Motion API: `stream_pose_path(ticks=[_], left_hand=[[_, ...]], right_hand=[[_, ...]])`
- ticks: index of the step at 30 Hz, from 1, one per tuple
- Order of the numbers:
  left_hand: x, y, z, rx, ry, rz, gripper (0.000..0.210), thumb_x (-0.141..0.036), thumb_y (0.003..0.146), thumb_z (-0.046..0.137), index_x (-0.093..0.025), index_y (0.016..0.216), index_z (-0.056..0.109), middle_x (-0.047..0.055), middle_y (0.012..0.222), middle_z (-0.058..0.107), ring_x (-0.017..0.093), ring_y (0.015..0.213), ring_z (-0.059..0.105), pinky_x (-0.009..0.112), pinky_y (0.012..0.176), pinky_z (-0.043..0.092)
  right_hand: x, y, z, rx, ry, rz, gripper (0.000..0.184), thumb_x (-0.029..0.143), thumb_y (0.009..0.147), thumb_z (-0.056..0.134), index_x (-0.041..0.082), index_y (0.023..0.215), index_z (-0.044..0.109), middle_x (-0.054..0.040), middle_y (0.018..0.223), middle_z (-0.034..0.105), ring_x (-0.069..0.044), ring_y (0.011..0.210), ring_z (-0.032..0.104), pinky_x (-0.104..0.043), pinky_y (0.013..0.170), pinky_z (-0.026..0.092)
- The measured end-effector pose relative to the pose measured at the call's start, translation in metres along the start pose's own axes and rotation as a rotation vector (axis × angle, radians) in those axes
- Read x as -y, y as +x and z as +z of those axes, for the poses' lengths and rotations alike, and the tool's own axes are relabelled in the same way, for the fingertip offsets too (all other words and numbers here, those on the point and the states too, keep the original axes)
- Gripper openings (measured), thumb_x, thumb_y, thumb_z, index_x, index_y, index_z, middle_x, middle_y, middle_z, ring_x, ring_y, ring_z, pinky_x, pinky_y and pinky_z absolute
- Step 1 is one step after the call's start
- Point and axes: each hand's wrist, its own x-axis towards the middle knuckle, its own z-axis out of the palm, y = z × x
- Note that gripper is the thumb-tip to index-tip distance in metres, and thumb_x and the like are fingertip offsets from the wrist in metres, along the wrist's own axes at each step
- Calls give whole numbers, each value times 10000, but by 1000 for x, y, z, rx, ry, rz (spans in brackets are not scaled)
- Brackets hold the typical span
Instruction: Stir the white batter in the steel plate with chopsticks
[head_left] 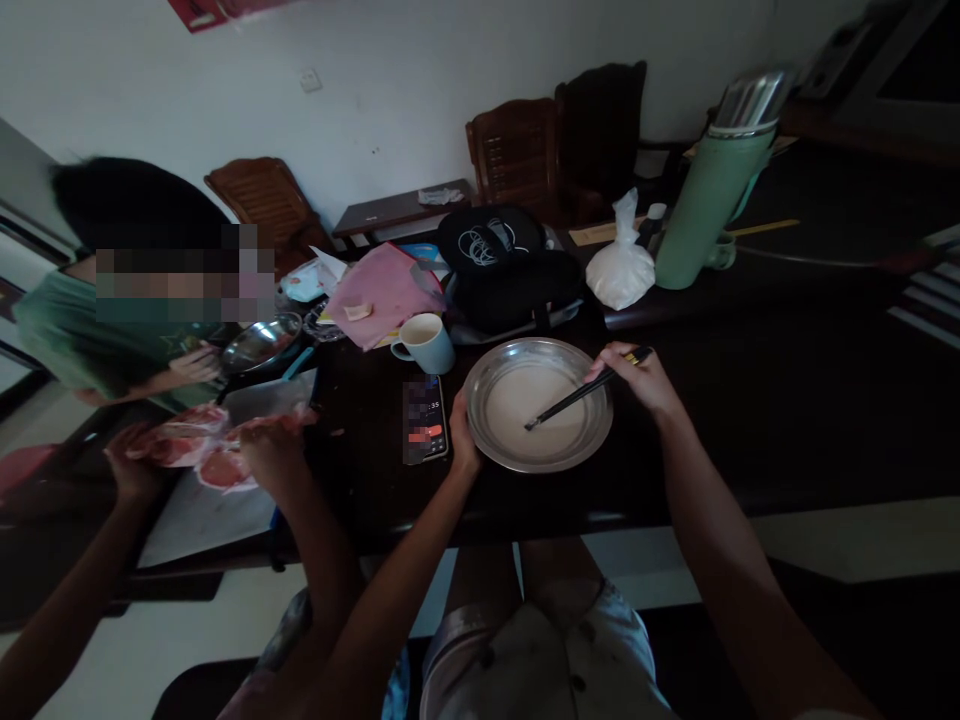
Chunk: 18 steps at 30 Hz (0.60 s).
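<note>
A round metal bowl [538, 462] stands on the dark table, holding a pale, milky liquid [517, 400]. My left hand [465, 435] grips the bowl's left rim; some of its fingers are hidden beneath the edge. In my right hand [634, 378] are black chopsticks [574, 397] with gold bands near the top, slanting down to the left. Their tips dip into the liquid. A phone [426, 420] with a lit screen lies just left of my left hand. Behind the bowl's left side is a light blue mug [427, 345].
On the left, another person's hands handle raw meat [217, 450] over a paper-lined tray [202, 525]; someone sits opposite beside a metal basin [262, 343]. Behind the bowl lie a black case [495, 260], a bag of white powder [621, 272] and a tall green thermos [709, 200].
</note>
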Motion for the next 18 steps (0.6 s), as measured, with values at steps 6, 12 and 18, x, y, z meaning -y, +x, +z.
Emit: stream_pose_path(ticks=[6,12,18], left_hand=[[-39,-15,-20,-92,425,230,514,-524,880,441,-219,1281,541,91,1311,575,197,1130,585,343,984,445],[-101,6,-100,-480,1216,472,357,-188,862,405,-114,1168,574,153,1134,617,260,1140,541,424,1031,386],[-104,25,-137,-517,1471,181,324,-44,766,400,-75,1044,563,199,1130,583,342,1118,518,519,965,388]], right_hand=[[-1,3,-1,-115,-16,-9,368,560,799,603,208,741,691,-33,681,741,-207,704,696,-333,731,524],[1,2,0,-102,-24,-11,359,546,811,598,212,710,685,-30,639,728,-206,689,697,-330,733,520],[-1,2,0,-84,-16,-13,341,529,825,591,215,724,680,-27,642,727,-206,704,703,-327,733,521]])
